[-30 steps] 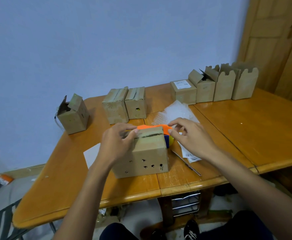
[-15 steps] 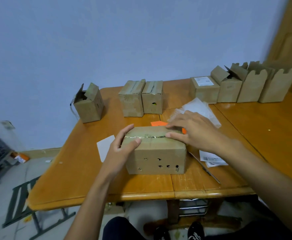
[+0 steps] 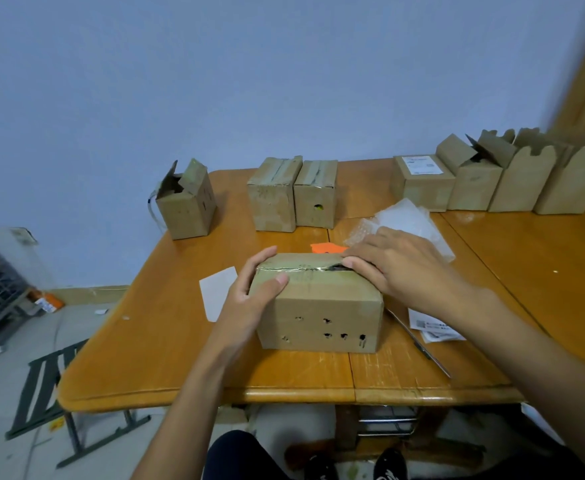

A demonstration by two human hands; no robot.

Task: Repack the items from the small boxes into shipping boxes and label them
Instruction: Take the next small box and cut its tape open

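A brown cardboard box (image 3: 318,306) with several punched holes in its front lies on the wooden table (image 3: 166,348) right before me. My left hand (image 3: 249,296) grips its left end, thumb on the near top flap and fingers over the far edge. My right hand (image 3: 401,268) lies flat on the right part of the top and presses the flaps down; a dark gap shows at the seam by its thumb. An orange item (image 3: 325,248) peeks out behind the box. Shipping labels (image 3: 433,329) lie to the right.
At the back stand an open small box (image 3: 187,202), two taped boxes (image 3: 273,199), a labelled box (image 3: 422,183) and several open-topped boxes (image 3: 523,181). Bubble wrap (image 3: 405,216), a white sheet (image 3: 216,296) and a thin metal tool (image 3: 422,348) lie around the front box.
The box top flaps have come down almost closed. My right hand moved from the orange item onto the box top. The view turned left, and the blue-yellow item is hidden.
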